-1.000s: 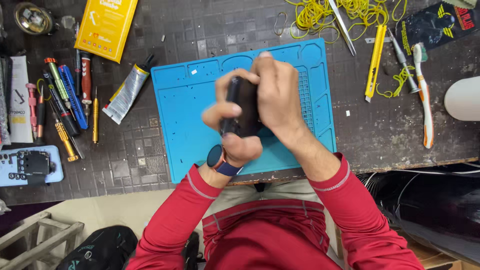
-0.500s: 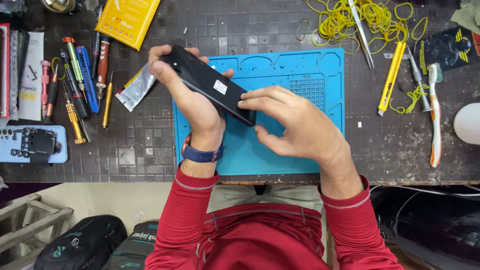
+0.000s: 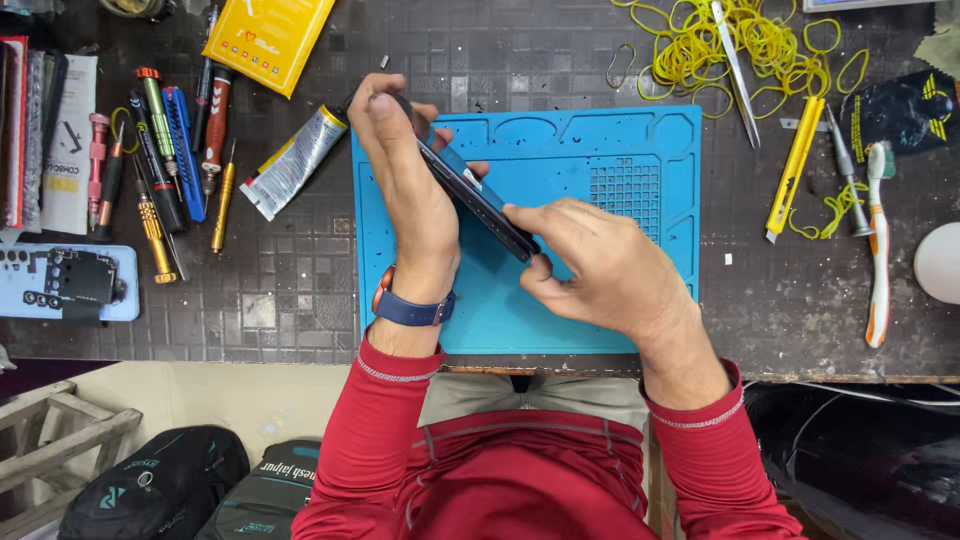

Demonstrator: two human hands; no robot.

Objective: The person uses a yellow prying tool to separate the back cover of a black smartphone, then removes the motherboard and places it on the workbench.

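Right now the person's left hand point(image 3: 415, 200) is wrapped around a dark smartphone point(image 3: 478, 200), fingers curled over its upper end and the palm behind it, so the phone stands tilted on edge above the blue silicone work mat point(image 3: 640, 300), running from upper left down to lower right. The right hand point(image 3: 600, 270) meets the phone's lower end, thumb and fingertips pinched against the corner and edge there. A blue watch strap point(image 3: 412, 308) sits on the left wrist, and both arms are in red sleeves. Just left of the mat lies a silver and yellow tube of glue point(image 3: 293, 160), its tip pointing toward the phone. Further left a row of screwdrivers point(image 3: 170, 150) lies on the dark table point(image 3: 280, 290), beside a pale blue tray of parts point(image 3: 60, 282). A yellow package point(image 3: 268, 38) lies above them. Up to the right there is a heap of yellow rubber bands point(image 3: 740, 45) with metal tweezers point(image 3: 735, 70) across it, then a yellow cutter point(image 3: 795, 165) and a white and orange toothbrush point(image 3: 879, 240) well apart from the hands
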